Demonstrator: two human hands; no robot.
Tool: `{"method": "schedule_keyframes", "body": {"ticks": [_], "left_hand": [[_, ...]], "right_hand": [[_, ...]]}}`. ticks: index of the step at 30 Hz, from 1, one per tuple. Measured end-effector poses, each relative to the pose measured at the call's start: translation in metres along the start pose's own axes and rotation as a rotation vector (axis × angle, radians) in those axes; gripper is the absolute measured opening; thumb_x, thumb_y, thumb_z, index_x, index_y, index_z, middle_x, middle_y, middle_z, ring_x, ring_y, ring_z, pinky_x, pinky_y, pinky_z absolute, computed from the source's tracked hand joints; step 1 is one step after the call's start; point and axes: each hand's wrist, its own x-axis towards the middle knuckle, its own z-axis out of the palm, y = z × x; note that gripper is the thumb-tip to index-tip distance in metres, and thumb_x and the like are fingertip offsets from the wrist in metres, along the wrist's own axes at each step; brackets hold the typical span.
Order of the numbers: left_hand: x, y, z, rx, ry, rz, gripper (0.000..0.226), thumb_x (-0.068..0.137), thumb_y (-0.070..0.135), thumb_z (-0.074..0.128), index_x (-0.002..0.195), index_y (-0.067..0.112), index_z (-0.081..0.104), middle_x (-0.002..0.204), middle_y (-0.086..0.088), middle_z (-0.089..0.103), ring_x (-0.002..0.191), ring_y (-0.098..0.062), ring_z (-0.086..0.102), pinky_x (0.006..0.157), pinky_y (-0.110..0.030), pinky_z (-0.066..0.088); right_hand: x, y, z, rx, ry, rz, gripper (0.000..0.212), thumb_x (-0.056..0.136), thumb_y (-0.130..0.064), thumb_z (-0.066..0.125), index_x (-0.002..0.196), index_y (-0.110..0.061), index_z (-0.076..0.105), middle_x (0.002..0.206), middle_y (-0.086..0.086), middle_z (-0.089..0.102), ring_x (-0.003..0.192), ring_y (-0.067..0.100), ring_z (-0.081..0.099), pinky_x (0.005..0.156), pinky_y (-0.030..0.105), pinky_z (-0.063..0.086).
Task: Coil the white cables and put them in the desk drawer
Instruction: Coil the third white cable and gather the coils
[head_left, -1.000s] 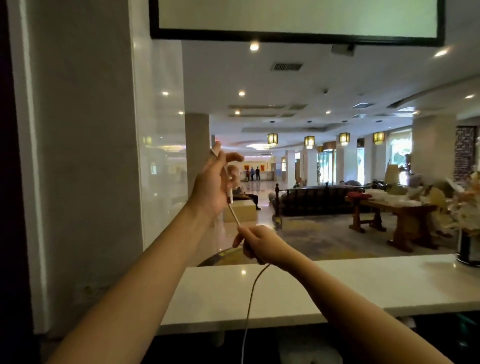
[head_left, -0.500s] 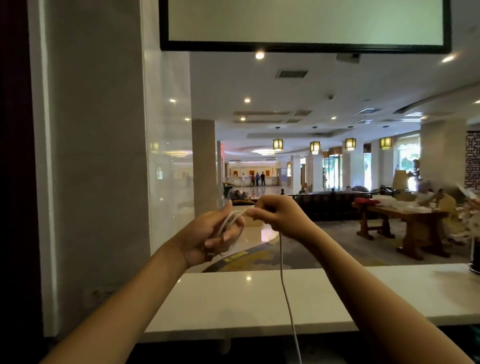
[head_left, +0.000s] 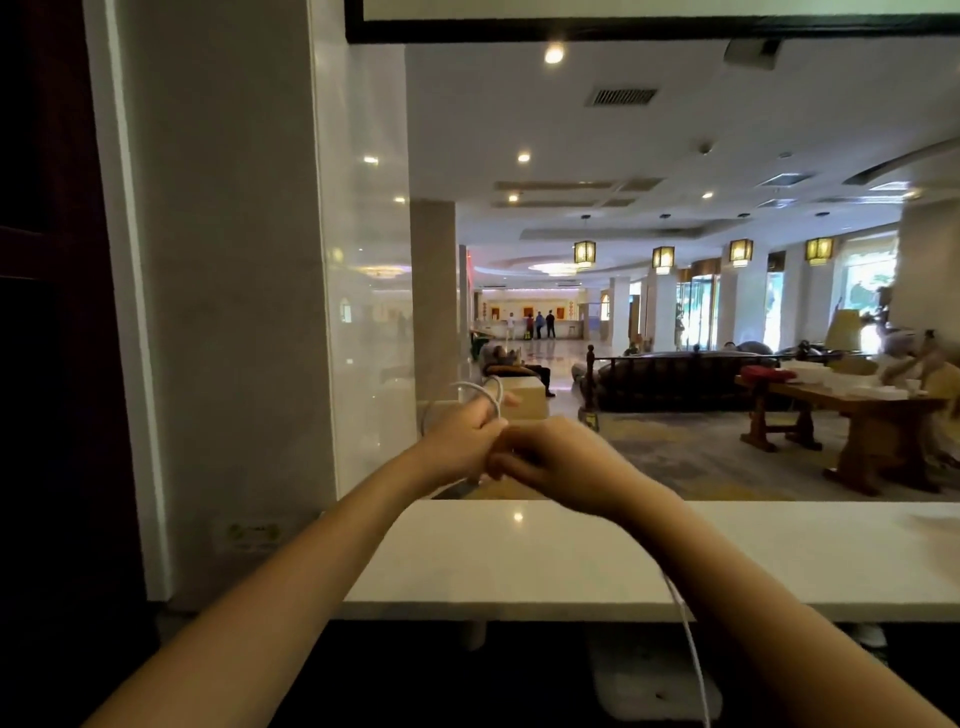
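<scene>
Both hands are raised in front of me above the white counter (head_left: 519, 561). My left hand (head_left: 460, 441) grips a small coil of white cable (head_left: 480, 392), whose loops stick out above its fingers. My right hand (head_left: 556, 460) is closed on the same cable and touches the left hand. The loose end of the cable (head_left: 693, 654) hangs down under my right forearm and leaves the frame at the bottom. No drawer is in view.
A grey pillar (head_left: 223, 312) and a glass panel (head_left: 363, 291) stand to the left. Beyond the counter lies a lobby with a dark sofa (head_left: 675, 379), a wooden table (head_left: 852, 415) and distant people.
The hands have come together from apart. More cable is now looped in my left hand, and the hanging length has shifted right, under my right forearm.
</scene>
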Motion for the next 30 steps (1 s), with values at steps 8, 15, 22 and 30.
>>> {"method": "schedule_keyframes", "body": {"ticks": [8, 15, 22, 30], "left_hand": [[-0.010, -0.011, -0.014, -0.900, -0.514, -0.129, 0.040, 0.090, 0.045, 0.035, 0.086, 0.009, 0.051, 0.053, 0.004, 0.040, 0.038, -0.004, 0.027, 0.033, -0.014, 0.023], [-0.014, -0.015, -0.008, -1.218, -0.582, -0.005, 0.013, 0.088, 0.022, 0.056, 0.089, 0.010, 0.057, 0.058, 0.003, 0.025, 0.036, -0.007, 0.020, 0.033, -0.014, 0.017], [-0.018, -0.025, -0.017, -0.974, -0.294, -0.148, 0.022, 0.091, 0.025, 0.040, 0.077, 0.011, 0.051, 0.044, 0.007, 0.034, 0.032, -0.004, 0.021, 0.033, -0.014, 0.017], [-0.026, -0.021, -0.005, -1.376, -0.104, -0.100, 0.034, 0.097, 0.029, 0.032, 0.083, 0.007, 0.054, 0.047, 0.005, 0.035, 0.032, -0.006, 0.030, 0.034, -0.015, 0.022]], "right_hand": [[0.026, 0.031, -0.048, 0.208, 0.121, 0.060, 0.016, 0.083, -0.026, 0.064, 0.079, -0.010, 0.061, 0.068, 0.001, 0.058, 0.060, 0.015, 0.053, 0.060, 0.021, 0.045], [0.007, 0.019, 0.019, 0.985, 0.008, 0.226, 0.035, 0.096, -0.041, 0.040, 0.080, -0.021, 0.064, 0.057, -0.008, 0.060, 0.051, 0.006, 0.051, 0.048, 0.014, 0.042], [-0.002, 0.026, 0.021, 1.114, -0.050, 0.244, 0.042, 0.092, -0.049, 0.042, 0.079, -0.016, 0.065, 0.054, 0.000, 0.045, 0.044, 0.009, 0.029, 0.042, 0.020, 0.027], [0.002, 0.028, 0.036, 1.160, 0.135, 0.319, 0.032, 0.095, -0.035, 0.044, 0.086, -0.014, 0.066, 0.058, 0.000, 0.051, 0.041, 0.006, 0.033, 0.038, 0.016, 0.029]]}}
